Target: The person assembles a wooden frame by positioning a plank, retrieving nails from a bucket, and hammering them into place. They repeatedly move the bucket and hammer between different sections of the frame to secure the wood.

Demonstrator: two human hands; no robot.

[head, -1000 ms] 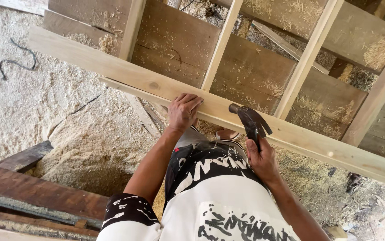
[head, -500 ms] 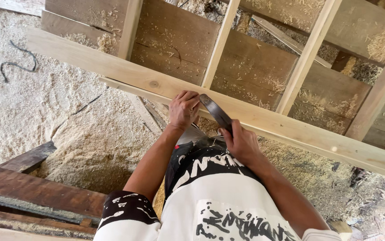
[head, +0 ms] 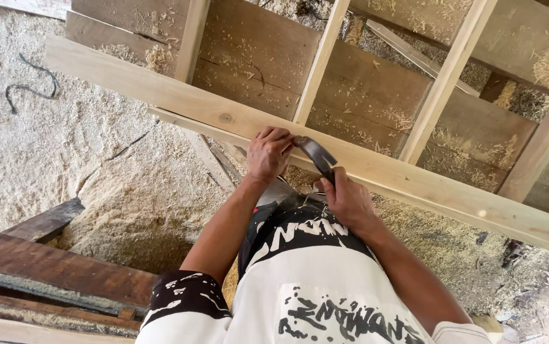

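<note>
Because the hammer (head: 318,155) lay low across the pale front rail (head: 376,171) of the wooden frame, its dark metal head sat close against the fingertips of the left hand (head: 268,153), which were pinched narrow on the rail's top edge as if to steady something small there (whatever it was proved too small to make out). The right hand (head: 346,199) was closed around the hammer's handle just behind the head, a short choked grip that suited light, aimed taps rather than a full swing. Both forearms reached out from the person's black-and-white printed shirt (head: 316,299), so the work sat directly under the camera. Beyond the rail, pale uprights (head: 318,64) crossed darker boards (head: 255,60) dusted with shavings. Sawdust (head: 64,153) covered the ground to the left, a dark cord (head: 29,86) curled on it, and weathered dark planks (head: 58,267) lay nearer the person.
</note>
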